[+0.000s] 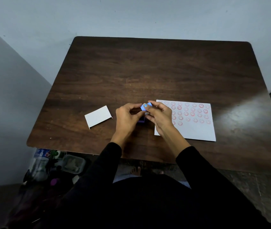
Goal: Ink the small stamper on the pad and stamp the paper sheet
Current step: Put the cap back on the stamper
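My right hand (160, 115) pinches a small light blue-purple stamper (146, 106) just above the table, left of the paper sheet. My left hand (128, 117) is curled beside it, with its fingertips meeting the same piece. Under and between the two hands a dark purple block (141, 120) shows, probably the ink pad. I cannot tell whether a hand holds it or it rests on the table. The white paper sheet (196, 131) lies to the right, with several rows of red smiley prints on its upper part. My right wrist covers its left edge.
A white folded card or lid (98, 116) lies on the dark wooden table (148, 71) left of my hands. A wall stands at the left. A bottle (39, 164) and a box sit on the floor under the table's near left corner.
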